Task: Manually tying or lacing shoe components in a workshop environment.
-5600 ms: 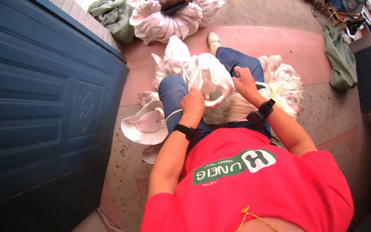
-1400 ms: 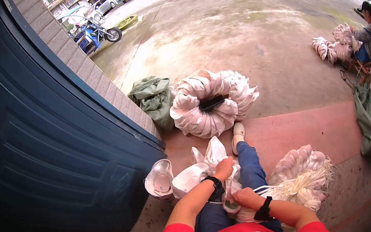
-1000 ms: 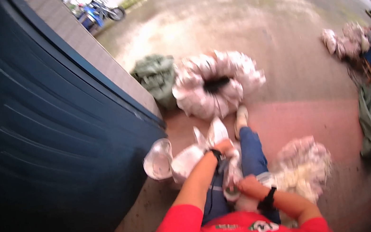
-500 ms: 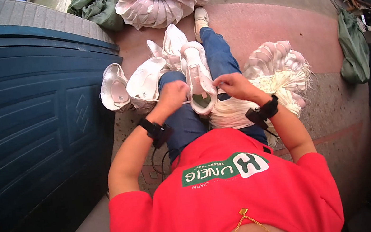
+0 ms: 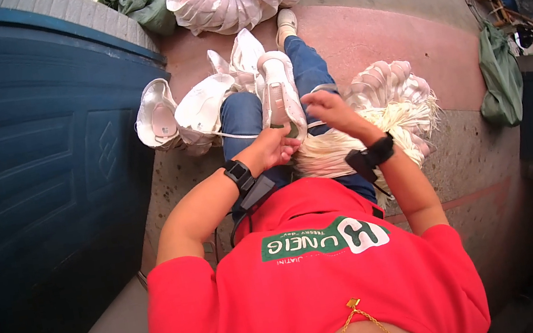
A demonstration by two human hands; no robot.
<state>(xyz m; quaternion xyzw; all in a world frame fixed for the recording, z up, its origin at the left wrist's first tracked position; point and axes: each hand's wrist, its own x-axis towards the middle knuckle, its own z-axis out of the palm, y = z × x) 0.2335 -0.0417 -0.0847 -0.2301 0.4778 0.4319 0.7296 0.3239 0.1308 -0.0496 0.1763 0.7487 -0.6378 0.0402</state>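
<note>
A white shoe upper with pale pink parts lies lengthwise between my thighs, its greenish inside showing at the near end. My left hand is closed on that near end, fingers curled at its edge. Just right of the upper, my right hand is raised with bent fingers, apart from it; whether a lace end is in them is too small to see. A white lace-like strip crosses my left thigh toward the upper. By my right thigh lies a thick bundle of cream laces.
More white uppers lie left of my leg, with another by the blue door. A row of nested uppers sits to the right. Beyond my foot is a large ring of uppers. Green sacks stand at the sides.
My left hand has come down and right, from beside the upper onto its near end. My right hand has lifted slightly away from the upper's right side.
</note>
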